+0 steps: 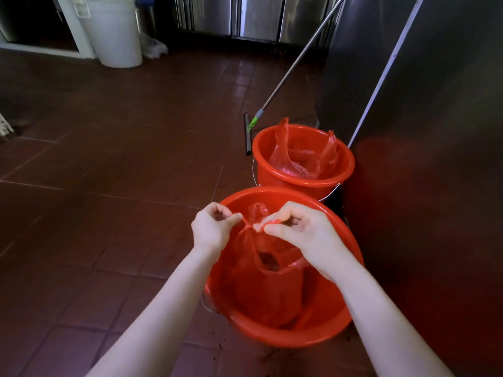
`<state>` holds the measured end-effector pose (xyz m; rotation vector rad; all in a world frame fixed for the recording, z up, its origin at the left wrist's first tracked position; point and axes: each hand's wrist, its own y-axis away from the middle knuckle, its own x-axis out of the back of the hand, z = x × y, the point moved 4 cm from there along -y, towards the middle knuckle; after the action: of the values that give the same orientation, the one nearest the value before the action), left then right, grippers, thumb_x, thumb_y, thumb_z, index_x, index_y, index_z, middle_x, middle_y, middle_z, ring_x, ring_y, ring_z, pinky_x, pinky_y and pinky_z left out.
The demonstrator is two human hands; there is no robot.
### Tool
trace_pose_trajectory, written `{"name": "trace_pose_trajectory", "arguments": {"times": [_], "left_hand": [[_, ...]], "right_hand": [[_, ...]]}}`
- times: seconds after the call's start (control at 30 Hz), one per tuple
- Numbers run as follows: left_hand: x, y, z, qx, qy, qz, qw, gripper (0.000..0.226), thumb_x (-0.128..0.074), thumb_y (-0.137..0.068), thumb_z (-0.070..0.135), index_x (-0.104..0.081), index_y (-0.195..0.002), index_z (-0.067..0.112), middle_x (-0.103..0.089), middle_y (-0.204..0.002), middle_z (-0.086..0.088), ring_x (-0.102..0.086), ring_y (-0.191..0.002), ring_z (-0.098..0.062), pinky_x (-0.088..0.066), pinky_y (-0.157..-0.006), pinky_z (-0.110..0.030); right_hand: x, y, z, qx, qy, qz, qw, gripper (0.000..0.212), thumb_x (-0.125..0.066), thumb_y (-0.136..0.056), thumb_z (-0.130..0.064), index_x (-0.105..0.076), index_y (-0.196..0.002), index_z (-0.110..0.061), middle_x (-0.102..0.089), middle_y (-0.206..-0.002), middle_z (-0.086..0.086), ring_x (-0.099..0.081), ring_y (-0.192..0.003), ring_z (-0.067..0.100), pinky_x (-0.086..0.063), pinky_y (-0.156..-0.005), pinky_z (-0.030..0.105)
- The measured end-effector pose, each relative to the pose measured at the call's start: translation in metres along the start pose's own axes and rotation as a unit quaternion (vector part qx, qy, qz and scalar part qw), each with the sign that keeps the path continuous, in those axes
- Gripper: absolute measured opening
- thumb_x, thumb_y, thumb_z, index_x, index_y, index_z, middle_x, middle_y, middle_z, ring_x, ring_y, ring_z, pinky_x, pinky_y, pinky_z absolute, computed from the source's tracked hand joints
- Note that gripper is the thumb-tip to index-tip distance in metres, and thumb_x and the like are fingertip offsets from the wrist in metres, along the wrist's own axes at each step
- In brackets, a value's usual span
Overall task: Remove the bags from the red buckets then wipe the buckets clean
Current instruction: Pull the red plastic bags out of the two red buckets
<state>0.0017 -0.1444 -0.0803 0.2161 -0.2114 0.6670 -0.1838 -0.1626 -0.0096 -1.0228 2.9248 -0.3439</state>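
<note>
At the lower centre of the head view, the near red bucket [217,270] sits on the brown tiled floor [109,159], and its red plastic bag [269,289] hangs inside it, lifted partly clear of the bottom. My left hand [211,227] pinches one twisted bag handle between thumb and fingertips. My right hand [302,229] pinches the other. The two strands meet at a small knot [249,226] between the hands, above the bucket's mouth. I judge the handles are drawn outward like this to cinch the bag shut, so that whatever dark matter lies in it stays put when it is lifted out. Just beyond, at centre right, the far red bucket [304,183] holds its own bag [299,159], slack and open with its handles standing up, so that one looks untouched. A floor squeegee [247,134] stands beside the far bucket, its pole slanting up to lean on the steel cabinet [435,104] at right. A white bin [114,31] stands upper left. I see no wiping cloth in the frame.
</note>
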Motion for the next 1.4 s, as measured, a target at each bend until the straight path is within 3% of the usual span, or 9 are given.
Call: {"name": "trace_pose_trajectory", "arguments": {"times": [0.1, 0.37, 0.43, 0.5, 0.6, 0.73, 1.07, 1.27, 1.4], "left_hand": [[-0.011, 0.003, 0.001, 0.039, 0.177, -0.041, 0.982, 0.021, -0.074, -0.082, 0.001, -0.055, -0.074, 0.006, -0.064, -0.074, -0.018, -0.069, -0.063, -0.022, -0.057, -0.059, -0.031], [-0.013, -0.002, 0.010, 0.095, 0.433, -0.165, 0.881, 0.008, -0.060, -0.093, 0.002, -0.057, -0.086, 0.006, -0.058, -0.069, -0.008, -0.057, -0.058, -0.008, -0.043, -0.050, -0.016], [-0.016, 0.003, 0.014, 0.045, 0.340, -0.245, 0.907, 0.013, -0.058, -0.094, 0.006, -0.058, -0.081, 0.008, -0.051, -0.069, -0.003, -0.051, -0.058, -0.008, -0.037, -0.046, -0.016], [-0.011, 0.004, 0.017, -0.124, 0.052, -0.279, 0.951, 0.014, -0.063, -0.092, 0.010, -0.062, -0.078, 0.012, -0.055, -0.064, 0.009, -0.049, -0.056, -0.004, -0.038, -0.050, -0.014], [-0.009, 0.007, 0.028, -0.380, -0.305, -0.286, 0.825, 0.006, -0.069, -0.087, 0.015, -0.066, -0.083, 0.012, -0.061, -0.085, 0.009, -0.053, -0.072, -0.003, -0.041, -0.069, -0.009], [-0.007, 0.001, 0.024, -0.439, -0.466, -0.279, 0.716, 0.013, -0.054, -0.097, 0.023, -0.058, -0.088, 0.015, -0.050, -0.097, 0.002, -0.057, -0.075, -0.017, -0.049, -0.068, -0.033], [0.033, -0.021, 0.001, -0.391, -0.549, -0.253, 0.694, 0.015, -0.046, -0.101, 0.024, -0.057, -0.096, 0.017, -0.049, -0.100, 0.004, -0.061, -0.075, -0.023, -0.050, -0.063, -0.041], [0.036, -0.001, 0.019, -0.417, -0.433, -0.205, 0.773, 0.007, -0.062, -0.092, 0.020, -0.062, -0.087, 0.016, -0.052, -0.092, 0.004, -0.061, -0.071, -0.022, -0.052, -0.065, -0.040], [0.025, 0.064, 0.019, -0.499, -0.395, -0.253, 0.728, 0.020, -0.068, -0.080, 0.047, -0.069, -0.094, 0.032, -0.063, -0.104, 0.014, -0.059, -0.097, -0.013, -0.050, -0.074, -0.033]], "right_hand": [[0.000, -0.007, 0.011, -0.037, -0.012, 0.008, 0.999, 0.006, -0.066, -0.089, -0.011, -0.063, -0.083, -0.011, -0.071, -0.080, 0.010, -0.069, -0.079, 0.023, -0.052, -0.077, 0.026], [0.030, -0.002, 0.046, -0.074, 0.324, -0.004, 0.943, 0.015, -0.066, -0.089, -0.020, -0.057, -0.079, -0.026, -0.064, -0.067, -0.003, -0.060, -0.062, 0.008, -0.051, -0.069, 0.030], [0.037, -0.001, 0.046, -0.051, 0.398, -0.028, 0.915, 0.016, -0.065, -0.089, -0.025, -0.052, -0.081, -0.028, -0.060, -0.068, -0.007, -0.056, -0.065, 0.006, -0.048, -0.067, 0.029], [0.042, 0.001, 0.049, -0.047, 0.471, -0.072, 0.878, 0.019, -0.062, -0.091, -0.029, -0.045, -0.082, -0.030, -0.057, -0.075, -0.010, -0.055, -0.072, 0.009, -0.049, -0.069, 0.033], [0.051, 0.009, 0.056, -0.067, 0.544, -0.110, 0.829, 0.020, -0.056, -0.093, -0.031, -0.039, -0.083, -0.031, -0.056, -0.085, -0.010, -0.056, -0.078, 0.016, -0.051, -0.072, 0.039], [0.057, 0.023, 0.064, -0.083, 0.570, -0.100, 0.812, 0.018, -0.055, -0.094, -0.029, -0.040, -0.085, -0.027, -0.055, -0.086, -0.008, -0.055, -0.079, 0.018, -0.050, -0.069, 0.036], [0.087, 0.047, 0.055, -0.181, 0.622, -0.079, 0.758, 0.017, -0.051, -0.096, -0.028, -0.039, -0.084, -0.029, -0.062, -0.089, -0.005, -0.062, -0.082, 0.022, -0.050, -0.070, 0.034], [0.086, 0.044, 0.047, -0.155, 0.561, -0.024, 0.813, 0.009, -0.066, -0.088, -0.023, -0.059, -0.092, -0.026, -0.058, -0.095, -0.011, -0.061, -0.094, 0.017, -0.048, -0.082, 0.031], [0.100, 0.081, 0.042, -0.127, 0.570, 0.092, 0.807, 0.046, -0.082, -0.073, -0.025, -0.067, -0.116, -0.026, -0.053, -0.126, -0.003, -0.053, -0.113, 0.020, -0.044, -0.098, 0.039]]}}
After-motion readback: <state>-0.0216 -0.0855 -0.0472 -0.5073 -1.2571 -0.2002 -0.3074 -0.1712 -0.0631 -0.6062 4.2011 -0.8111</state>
